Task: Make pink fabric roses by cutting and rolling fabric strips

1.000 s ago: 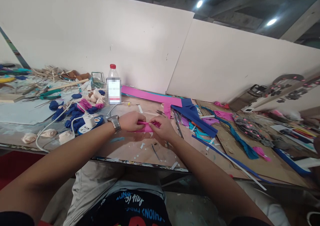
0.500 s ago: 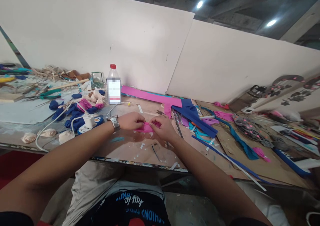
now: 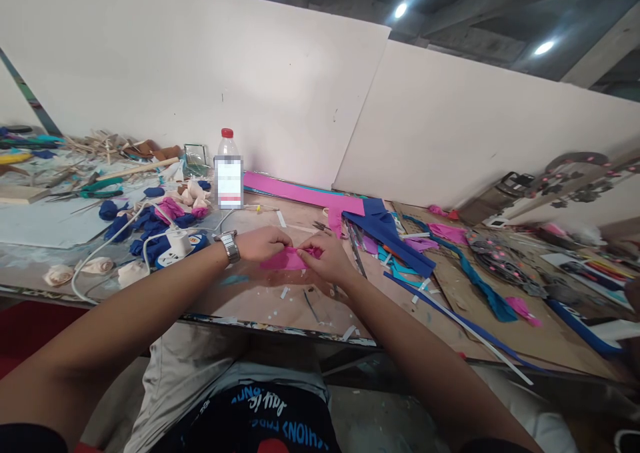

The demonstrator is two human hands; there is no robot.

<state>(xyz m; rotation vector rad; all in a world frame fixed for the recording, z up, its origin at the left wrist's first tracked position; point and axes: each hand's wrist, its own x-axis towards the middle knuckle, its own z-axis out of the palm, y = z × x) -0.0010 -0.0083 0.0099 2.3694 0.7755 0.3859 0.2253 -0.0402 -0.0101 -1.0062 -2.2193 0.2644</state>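
A bright pink strip of crepe paper (image 3: 284, 259) is stretched between my two hands, just above the table (image 3: 260, 299). My left hand (image 3: 263, 243), with a metal watch on the wrist, pinches its upper left edge. On the other side, the thumb and fingers of my right hand (image 3: 326, 258) are closed on its right part. The paper hangs down a little below the fingertips, and part of it is hidden behind both hands.
Crumpled blue, pink and cream paper pieces lie left around a white power strip (image 3: 173, 256) with cables. A red-capped bottle (image 3: 227, 146) stands behind. Pink and blue strips (image 3: 305, 191) lie along the wall. Cardboard (image 3: 465, 306) and a fabric-like teal strip (image 3: 480, 279) are right.
More of the pink paper shows now, spread wider to the left and hanging lower beneath my fingers. Both hands stay in nearly the same place.
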